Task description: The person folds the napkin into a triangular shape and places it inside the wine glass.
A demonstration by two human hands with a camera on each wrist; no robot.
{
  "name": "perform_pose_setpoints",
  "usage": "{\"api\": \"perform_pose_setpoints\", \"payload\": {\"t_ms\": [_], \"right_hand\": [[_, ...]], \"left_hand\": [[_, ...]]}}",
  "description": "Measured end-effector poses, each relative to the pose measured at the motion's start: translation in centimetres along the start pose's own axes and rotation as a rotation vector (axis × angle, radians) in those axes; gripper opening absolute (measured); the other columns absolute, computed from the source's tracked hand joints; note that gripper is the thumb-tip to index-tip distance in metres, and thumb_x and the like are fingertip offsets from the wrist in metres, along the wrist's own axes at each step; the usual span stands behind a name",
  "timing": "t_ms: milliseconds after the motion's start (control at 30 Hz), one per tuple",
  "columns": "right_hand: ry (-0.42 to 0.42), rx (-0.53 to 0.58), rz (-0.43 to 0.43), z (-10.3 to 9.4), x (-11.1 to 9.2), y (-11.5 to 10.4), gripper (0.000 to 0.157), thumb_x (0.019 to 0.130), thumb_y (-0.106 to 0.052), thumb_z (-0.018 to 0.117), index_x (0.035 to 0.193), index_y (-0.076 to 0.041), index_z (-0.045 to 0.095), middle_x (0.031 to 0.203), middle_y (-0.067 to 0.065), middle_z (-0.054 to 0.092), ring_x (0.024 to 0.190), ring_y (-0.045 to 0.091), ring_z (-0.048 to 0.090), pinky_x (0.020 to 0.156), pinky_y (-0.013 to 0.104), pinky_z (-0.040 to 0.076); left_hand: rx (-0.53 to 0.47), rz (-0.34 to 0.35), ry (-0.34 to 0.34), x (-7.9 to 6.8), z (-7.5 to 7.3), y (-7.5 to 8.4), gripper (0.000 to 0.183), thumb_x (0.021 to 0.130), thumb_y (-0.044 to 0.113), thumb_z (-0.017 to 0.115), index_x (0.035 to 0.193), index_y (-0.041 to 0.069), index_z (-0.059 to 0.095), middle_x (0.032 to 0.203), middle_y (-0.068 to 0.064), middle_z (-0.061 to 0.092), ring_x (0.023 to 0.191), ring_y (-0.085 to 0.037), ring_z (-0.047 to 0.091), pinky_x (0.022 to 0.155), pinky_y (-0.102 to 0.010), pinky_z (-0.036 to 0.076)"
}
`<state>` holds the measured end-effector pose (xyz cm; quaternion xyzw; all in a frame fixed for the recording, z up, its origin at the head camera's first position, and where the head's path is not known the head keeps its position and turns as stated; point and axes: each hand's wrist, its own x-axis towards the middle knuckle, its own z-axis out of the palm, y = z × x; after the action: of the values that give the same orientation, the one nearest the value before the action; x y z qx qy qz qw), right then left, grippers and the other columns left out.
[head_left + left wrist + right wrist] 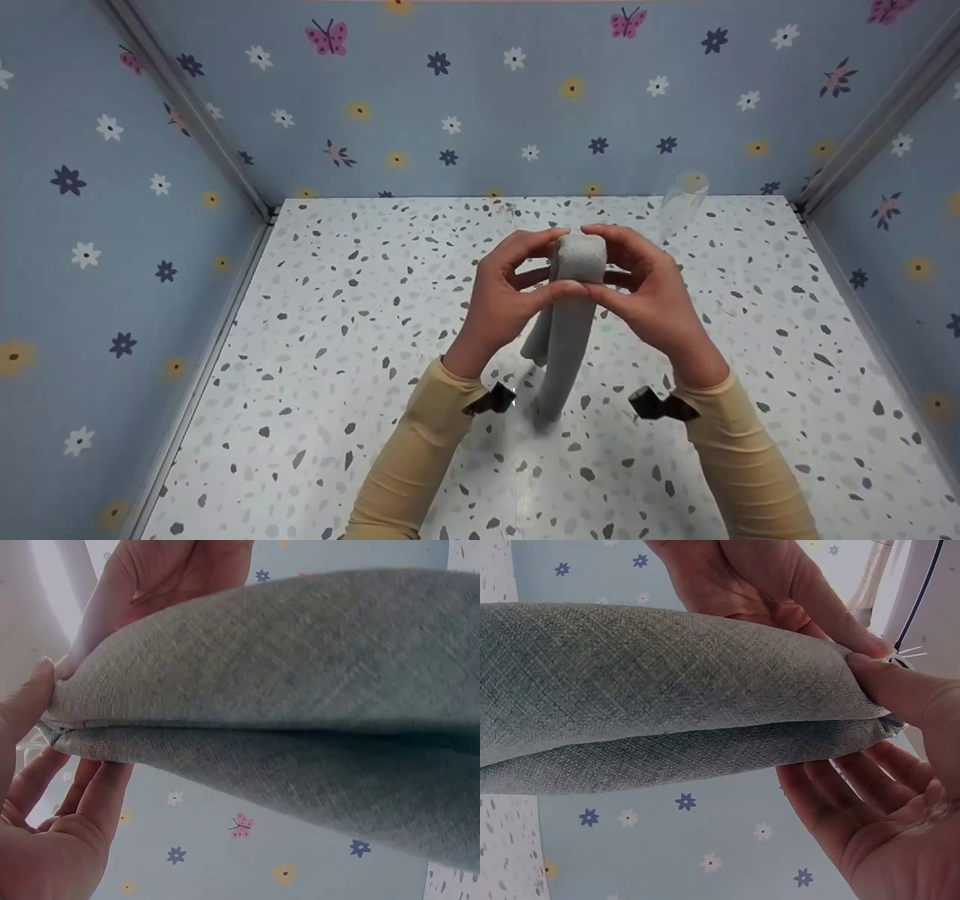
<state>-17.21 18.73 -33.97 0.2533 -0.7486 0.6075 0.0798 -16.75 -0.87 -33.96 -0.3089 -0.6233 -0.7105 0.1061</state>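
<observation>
A long strip of grey woven cloth (571, 337) hangs in thick folds, bent over at the top, its lower ends close over the table. My left hand (510, 289) grips its upper end from the left, thumb in front and fingers behind. From the right, my right hand (645, 289) holds the same end, and the two thumbs meet at the front. In the left wrist view the cloth (285, 660) shows two padded layers with a dark slit between them. The right wrist view has the cloth (667, 682) pinched at its far tip.
A clear plastic or glass cup (682, 199) stands at the back right of the speckled white table (360, 315). Blue flowered panels (480, 90) wall in the back and both sides.
</observation>
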Motion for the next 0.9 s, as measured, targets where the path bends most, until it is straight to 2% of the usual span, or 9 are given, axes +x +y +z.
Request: {"api": "perform_pose_setpoints", "payload": {"t_ms": [100,200,367,533,700,767,900], "right_hand": [[0.001,-0.009,-0.015,-0.2,-0.1,0.0,0.052,0.081,-0.002,0.075,0.129,-0.007,0.057,0.113,0.012,0.062,0.102,0.027,0.060,0.082,0.036,0.053],[0.021,0.009,-0.033,-0.4,-0.2,0.0,0.050,0.080,0.000,0.075,0.127,-0.006,0.058,0.113,0.015,0.061,0.100,0.029,0.060,0.080,0.036,0.054],[0.041,0.044,-0.043,-0.5,-0.2,0.3,0.047,0.080,0.002,0.075,0.124,-0.003,0.058,0.114,0.017,0.059,0.099,0.030,0.061,0.079,0.036,0.055],[0.067,0.082,-0.038,-0.4,-0.2,0.6,0.047,0.081,0.003,0.074,0.124,-0.002,0.057,0.115,0.018,0.059,0.100,0.031,0.061,0.078,0.036,0.055],[0.096,0.091,-0.024,-0.3,-0.1,0.9,0.047,0.080,0.002,0.075,0.123,-0.002,0.057,0.113,0.018,0.060,0.098,0.031,0.061,0.077,0.036,0.056],[0.111,0.089,-0.017,-0.3,-0.1,0.9,0.048,0.080,0.003,0.075,0.123,-0.002,0.057,0.112,0.018,0.060,0.097,0.030,0.061,0.076,0.035,0.056],[0.119,0.095,-0.019,0.1,-0.2,0.8,0.048,0.079,0.004,0.075,0.124,-0.002,0.057,0.112,0.018,0.060,0.097,0.030,0.062,0.074,0.034,0.056]], "left_hand": [[0.048,-0.022,-0.039,-0.5,-0.1,-0.3,0.060,0.077,-0.001,0.078,0.131,-0.005,0.053,0.116,-0.013,0.058,0.107,-0.020,0.058,0.089,-0.041,0.051],[0.079,-0.065,-0.066,-1.0,0.0,-0.7,0.062,0.077,0.001,0.079,0.132,-0.003,0.052,0.120,-0.012,0.060,0.109,-0.018,0.059,0.089,-0.039,0.051],[0.067,-0.106,-0.043,-1.9,0.3,-2.0,0.052,0.079,0.003,0.078,0.126,-0.002,0.057,0.115,-0.012,0.064,0.104,-0.019,0.063,0.086,-0.038,0.053],[0.047,-0.132,-0.006,-3.3,0.4,-4.2,0.043,0.080,0.005,0.077,0.121,0.001,0.063,0.108,-0.009,0.068,0.100,-0.020,0.066,0.084,-0.038,0.053],[0.037,-0.166,-0.016,-4.9,0.5,-7.3,0.041,0.080,0.013,0.078,0.119,0.010,0.066,0.107,-0.001,0.069,0.099,-0.017,0.066,0.084,-0.035,0.053],[0.033,-0.181,-0.034,-5.2,0.7,-7.1,0.044,0.079,0.011,0.079,0.121,0.009,0.065,0.108,-0.002,0.069,0.100,-0.018,0.065,0.085,-0.036,0.053],[0.066,-0.209,-0.064,-5.0,1.3,-5.4,0.053,0.075,0.008,0.082,0.124,0.006,0.060,0.110,-0.002,0.067,0.102,-0.016,0.063,0.087,-0.035,0.051]]}}
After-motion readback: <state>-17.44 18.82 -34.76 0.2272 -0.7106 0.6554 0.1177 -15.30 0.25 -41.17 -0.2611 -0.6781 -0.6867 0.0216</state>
